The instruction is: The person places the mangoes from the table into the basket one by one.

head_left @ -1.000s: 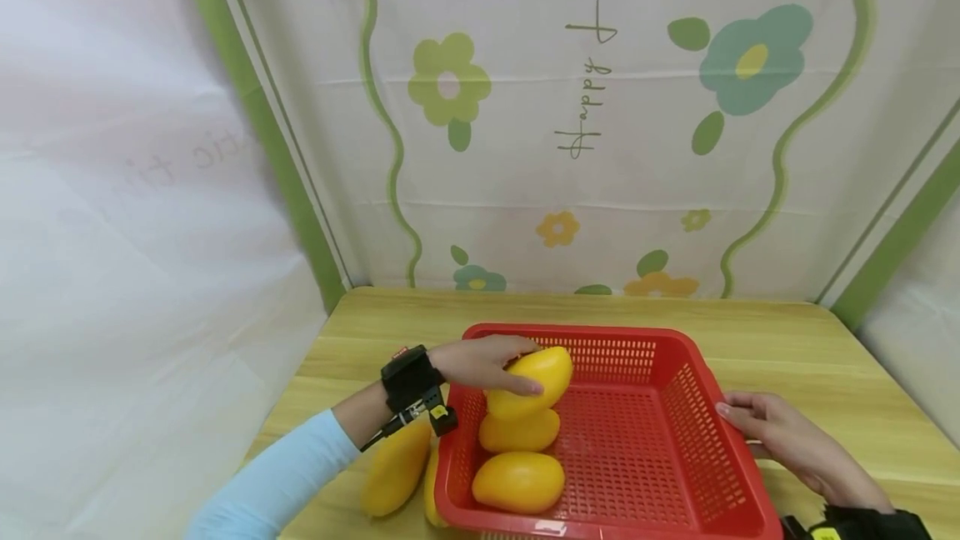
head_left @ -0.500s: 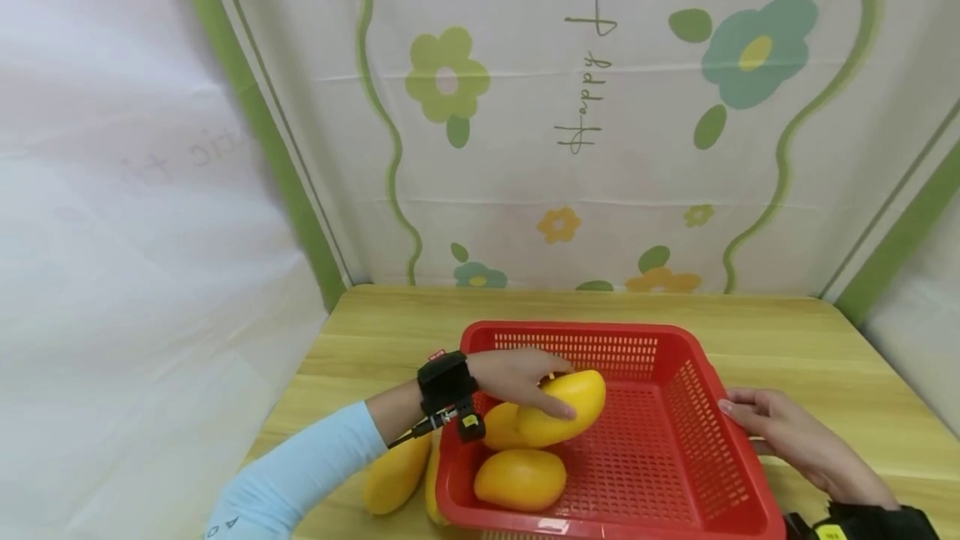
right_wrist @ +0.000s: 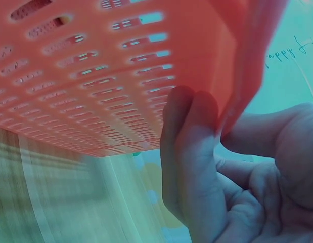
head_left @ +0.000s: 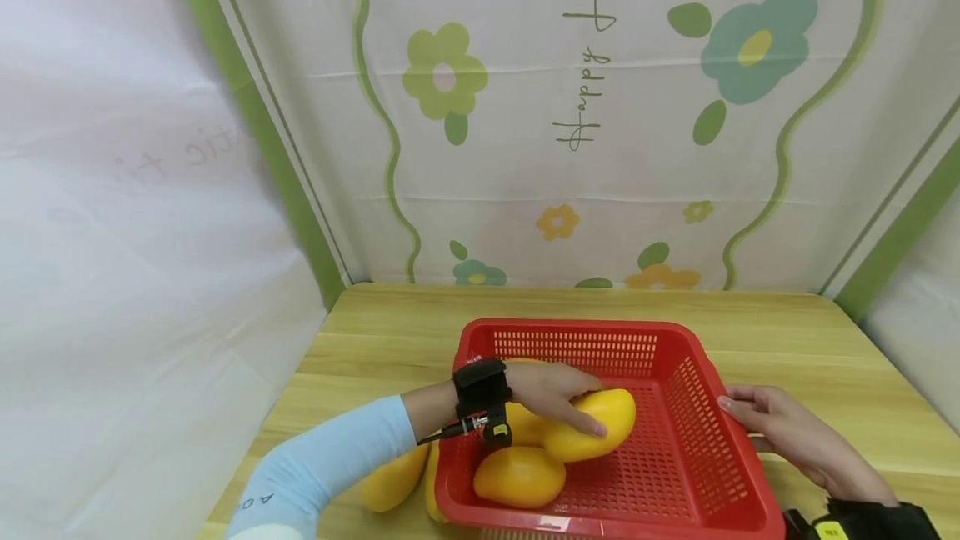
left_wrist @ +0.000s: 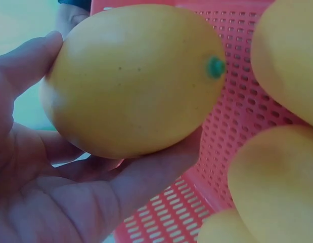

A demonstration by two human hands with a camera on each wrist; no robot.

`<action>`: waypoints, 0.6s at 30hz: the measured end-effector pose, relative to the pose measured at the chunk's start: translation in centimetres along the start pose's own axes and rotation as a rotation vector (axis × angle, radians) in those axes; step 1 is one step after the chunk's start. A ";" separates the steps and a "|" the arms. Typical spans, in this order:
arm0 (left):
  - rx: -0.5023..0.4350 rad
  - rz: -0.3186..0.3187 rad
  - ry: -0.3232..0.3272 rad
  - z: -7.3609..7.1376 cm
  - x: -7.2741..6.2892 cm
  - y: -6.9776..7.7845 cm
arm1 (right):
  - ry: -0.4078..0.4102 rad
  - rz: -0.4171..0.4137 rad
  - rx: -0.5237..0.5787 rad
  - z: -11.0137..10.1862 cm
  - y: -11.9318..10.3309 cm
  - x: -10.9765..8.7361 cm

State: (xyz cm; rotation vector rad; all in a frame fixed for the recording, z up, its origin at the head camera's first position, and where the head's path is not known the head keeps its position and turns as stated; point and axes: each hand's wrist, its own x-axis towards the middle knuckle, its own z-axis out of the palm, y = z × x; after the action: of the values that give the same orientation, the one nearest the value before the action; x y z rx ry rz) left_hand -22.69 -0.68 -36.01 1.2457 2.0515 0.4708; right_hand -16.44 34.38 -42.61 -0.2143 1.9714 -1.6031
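My left hand (head_left: 553, 390) grips a yellow mango (head_left: 611, 423) inside the red plastic basket (head_left: 645, 482). In the left wrist view, thumb and fingers wrap the mango (left_wrist: 126, 86), whose small green stem end (left_wrist: 216, 67) faces away from the palm. More mangoes lie at the basket's left side: one in front (head_left: 519, 477), others partly hidden behind my left hand and wrist. At the right rim, my right hand (head_left: 798, 440) pinches the basket edge. The right wrist view shows fingers (right_wrist: 191, 152) against the outer wall (right_wrist: 196, 55) and the thumb across the rim.
Outside the basket's left wall, mangoes (head_left: 393, 482) rest on the wooden table (head_left: 405, 332), partly covered by the left forearm and basket. A white curtain (head_left: 510, 107) with printed flowers hangs behind the table's far edge.
My left hand has carried its mango to the right and nearer, lower into the basket. Behind it, another mango has come into view at the back. The right hand keeps its hold.
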 end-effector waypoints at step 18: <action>0.121 0.063 -0.154 1.8 4.2 1.5 | 0.015 0.012 -0.011 0.1 -0.1 0.1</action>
State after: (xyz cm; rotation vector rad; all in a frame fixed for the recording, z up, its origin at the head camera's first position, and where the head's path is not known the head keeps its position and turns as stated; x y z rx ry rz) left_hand -21.73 3.66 -37.93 1.3770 1.9394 0.2736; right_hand -16.50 34.25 -42.54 -0.1948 1.9893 -1.5911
